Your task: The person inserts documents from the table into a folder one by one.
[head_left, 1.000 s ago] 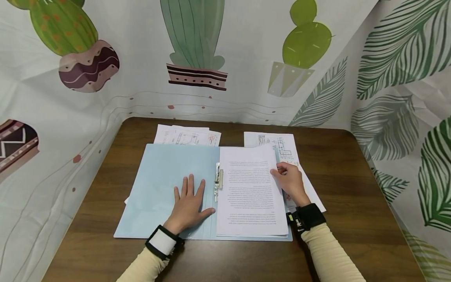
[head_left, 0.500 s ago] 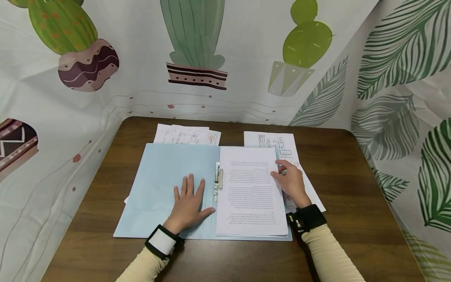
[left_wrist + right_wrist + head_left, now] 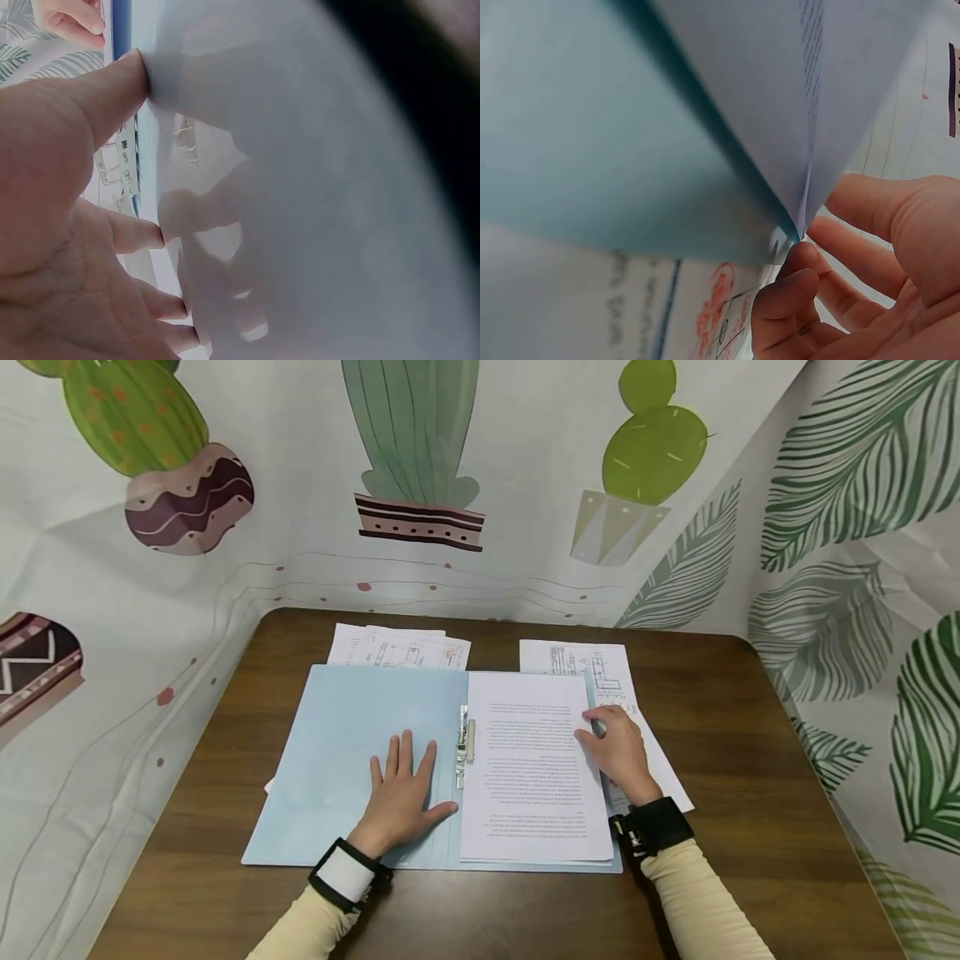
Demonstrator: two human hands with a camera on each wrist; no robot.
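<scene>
An open light-blue folder (image 3: 337, 752) lies on the brown table (image 3: 757, 760), with a metal clip (image 3: 465, 743) at its spine. My left hand (image 3: 405, 785) rests flat on the folder's left flap, fingers spread; in the left wrist view the left hand (image 3: 75, 225) presses on the pale flap (image 3: 300, 187). A stack of printed sheets (image 3: 532, 768) fills the right half. My right hand (image 3: 615, 747) is at the stack's right edge. In the right wrist view the right hand's fingertips (image 3: 795, 277) curl under the lifted sheet edges (image 3: 817, 90), above the blue cover (image 3: 577, 135).
More printed pages (image 3: 397, 650) stick out behind the folder's top left, and a drawing sheet (image 3: 592, 664) lies under its right side. A cactus and leaf patterned cloth (image 3: 525, 485) walls in the table at the back and both sides.
The right hand's fingers have shifted slightly along the right edge of the sheets. The left hand and the folder have not moved.
</scene>
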